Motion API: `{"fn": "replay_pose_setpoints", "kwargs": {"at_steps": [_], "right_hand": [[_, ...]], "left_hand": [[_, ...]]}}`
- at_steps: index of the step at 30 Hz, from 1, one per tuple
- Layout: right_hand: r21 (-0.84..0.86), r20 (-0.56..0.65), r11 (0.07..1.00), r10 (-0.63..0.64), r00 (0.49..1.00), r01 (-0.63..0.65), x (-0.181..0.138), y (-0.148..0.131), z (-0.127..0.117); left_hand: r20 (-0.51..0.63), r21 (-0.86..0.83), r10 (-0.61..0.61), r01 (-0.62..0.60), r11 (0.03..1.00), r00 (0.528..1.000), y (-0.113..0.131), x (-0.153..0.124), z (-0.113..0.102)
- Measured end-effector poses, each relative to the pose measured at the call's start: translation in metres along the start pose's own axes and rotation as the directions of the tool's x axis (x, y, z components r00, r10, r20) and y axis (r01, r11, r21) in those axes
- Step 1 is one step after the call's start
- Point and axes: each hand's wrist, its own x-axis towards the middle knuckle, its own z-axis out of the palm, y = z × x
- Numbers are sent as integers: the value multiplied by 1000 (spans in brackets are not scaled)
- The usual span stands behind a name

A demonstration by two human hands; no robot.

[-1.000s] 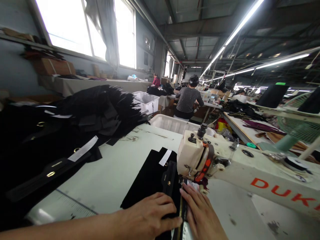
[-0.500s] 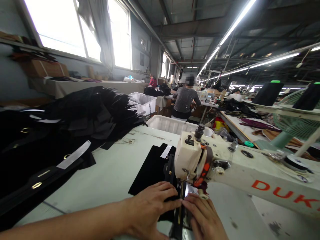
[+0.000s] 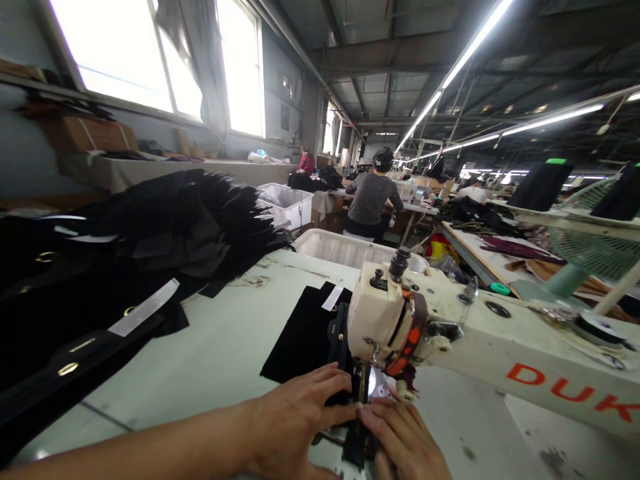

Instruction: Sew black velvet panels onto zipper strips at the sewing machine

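Observation:
A black fabric piece (image 3: 296,340) with a white label and a dark strip carrying a small gold fitting lies partly under the head of a white sewing machine (image 3: 376,320). My left hand (image 3: 300,417) rests on the piece with fingers stretched and apart, its index fingertip at the strip beside the needle area. On the strip's right edge, my right hand (image 3: 403,433) keeps its fingers close together and bent, gripping the work just in front of the presser foot. The two hands' fingertips nearly meet. Palms and part of the strip's near end are hidden.
At the left, a large heap of black fabric pieces (image 3: 190,227) covers the table. A white plastic bin (image 3: 350,248) stands beyond the table edge. Farther off, a person (image 3: 375,197) sits at another machine. Black thread cones (image 3: 540,185) and a green fan (image 3: 585,247) are at right.
The black piece has moved slightly away from me under the machine head, and the strip's near end sits farther in. Both hands stay at the strip with small shifts.

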Motion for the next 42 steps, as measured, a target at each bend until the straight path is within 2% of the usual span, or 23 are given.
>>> {"fn": "replay_pose_setpoints", "kwargs": {"at_steps": [4, 9, 21, 27, 32, 38, 40, 42], "right_hand": [[-66, -30, 997, -30, 999, 28, -4, 3, 6], [-49, -21, 999, -6, 1000, 5, -6, 4, 10], [-45, -5, 999, 24, 1000, -24, -12, 7, 21], [-119, -6, 993, -7, 1000, 6, -13, 5, 21], [-105, -2, 994, 24, 1000, -24, -15, 6, 22], [-154, -35, 988, -5, 999, 0, -16, 9, 22], [-166, -53, 986, -38, 998, 29, -15, 12, 23], [-164, -67, 983, -91, 994, 79, -14, 15, 24]], "left_hand": [[-22, 1, -11, 11, 1000, 1000, -4, 5, -4], [-1, 10, -43, 43, 999, 999, -10, 9, -3], [-75, -51, 7, -11, 999, 997, -18, 13, 1], [-105, -53, -13, 7, 999, 994, -22, 11, 8], [-152, -62, 15, -25, 998, 988, -23, 13, 8], [-173, -75, 33, -46, 996, 984, -25, 11, 6], [-161, -76, 8, -21, 997, 987, -27, 11, 4], [-168, -54, -69, 60, 997, 983, -31, 13, 1]]}}
